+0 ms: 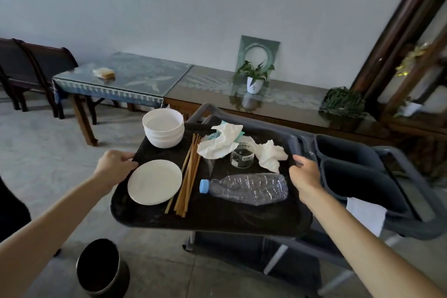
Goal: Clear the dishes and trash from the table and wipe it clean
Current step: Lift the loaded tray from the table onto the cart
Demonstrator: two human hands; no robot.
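Both our hands, left hand (115, 164) and right hand (305, 173), grip the loaded black tray (205, 221) by its side rims above the grey cart (411, 222), so next we judge it needs setting down level.

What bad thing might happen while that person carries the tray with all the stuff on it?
The plastic bottle lies on its side, so it may roll off if the tray tips. The stacked bowls sit at the far corner and might slide over the edge. The crumpled tissues are light and could fall. Both the left hand and right hand grip the sides.
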